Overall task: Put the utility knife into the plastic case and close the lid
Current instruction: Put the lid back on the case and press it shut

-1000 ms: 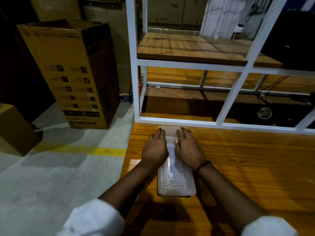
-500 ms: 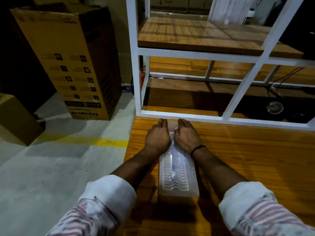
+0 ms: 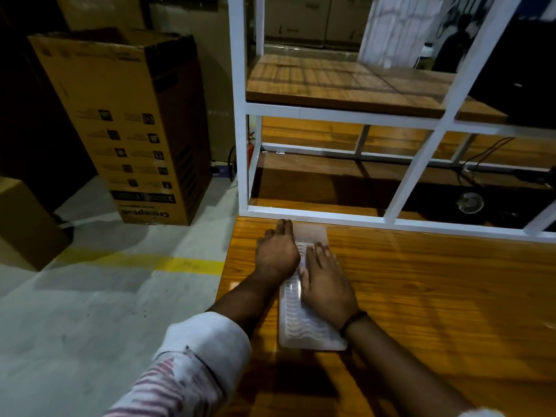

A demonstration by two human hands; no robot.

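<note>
Plastic case (image 3: 304, 323), lid down, on surface (image 3: 436, 296).
Left hand (image 3: 278, 254) and right hand (image 3: 326, 287), flat and spread, press the lid, likely to snap it.

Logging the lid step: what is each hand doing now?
Left hand: open, flat on the plastic case.
Right hand: open, palm pressing the case.

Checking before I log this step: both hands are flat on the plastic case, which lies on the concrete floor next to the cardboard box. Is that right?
Not quite. The head view shows the plastic case lying on the wooden table, not the floor. The left hand and right hand do rest flat on it, and the cardboard box stands on the floor off to the left.
</note>
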